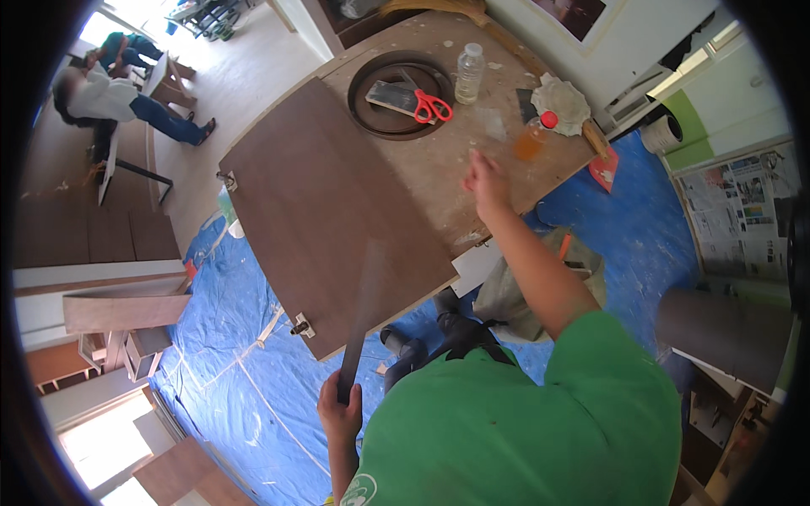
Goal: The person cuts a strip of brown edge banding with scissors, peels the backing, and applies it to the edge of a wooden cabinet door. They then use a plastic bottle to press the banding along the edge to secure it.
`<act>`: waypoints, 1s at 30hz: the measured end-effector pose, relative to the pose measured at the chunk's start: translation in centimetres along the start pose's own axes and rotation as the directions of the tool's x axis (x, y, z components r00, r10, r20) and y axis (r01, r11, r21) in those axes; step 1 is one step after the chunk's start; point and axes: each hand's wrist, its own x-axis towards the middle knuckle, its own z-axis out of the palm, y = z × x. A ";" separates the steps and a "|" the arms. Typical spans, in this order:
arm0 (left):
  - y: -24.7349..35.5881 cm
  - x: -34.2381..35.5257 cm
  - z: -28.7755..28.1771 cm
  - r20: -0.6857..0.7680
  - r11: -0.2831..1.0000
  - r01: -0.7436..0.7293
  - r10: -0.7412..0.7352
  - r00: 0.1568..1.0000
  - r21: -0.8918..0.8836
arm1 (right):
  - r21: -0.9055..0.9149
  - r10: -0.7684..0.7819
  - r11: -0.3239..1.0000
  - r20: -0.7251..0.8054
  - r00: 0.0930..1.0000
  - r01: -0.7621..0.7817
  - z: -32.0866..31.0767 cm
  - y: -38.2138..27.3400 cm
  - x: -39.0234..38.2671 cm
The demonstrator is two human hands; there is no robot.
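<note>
My left hand (339, 403) grips the lower end of a long dark flat strip (353, 354), whose far part angles over the brown board (316, 202) on the worktable (460, 198). Metal clamps (302, 325) sit on that board's left edge. My right hand (487, 181) is over the bare right part of the table, fingers bent and slightly blurred; whether they hold anything is unclear. Beyond it are an orange-liquid bottle (530, 145) with a red cap, a clear bottle (469, 76), and a dark ring (363, 118) around red-handled scissors (432, 106) and a small plate (388, 99).
A crumpled pale cloth (564, 103) lies at the table's back right corner. Blue sheeting (228, 371) covers the floor, with a grey-green bag (523, 304) below the table. Two other people (160, 122) are at benches upper left. Wooden pieces (118, 312) stand at left, a dark curved panel (717, 337) at right.
</note>
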 end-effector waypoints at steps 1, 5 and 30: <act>0.1 0.8 0.5 0.008 0.999 -0.035 0.034 0.999 0.003 | 0.041 0.048 0.998 -0.081 0.996 -0.044 -2.9 -0.1 -1.4; 3.5 5.4 2.0 0.087 0.989 -0.142 0.145 0.986 -0.043 | 0.116 0.136 0.987 -0.284 0.949 -0.107 -9.4 -2.5 -3.8; 13.8 15.9 16.7 0.648 0.948 -0.317 0.219 0.730 0.037 | 0.484 0.375 0.827 -0.093 0.922 -0.287 -8.0 -9.9 3.6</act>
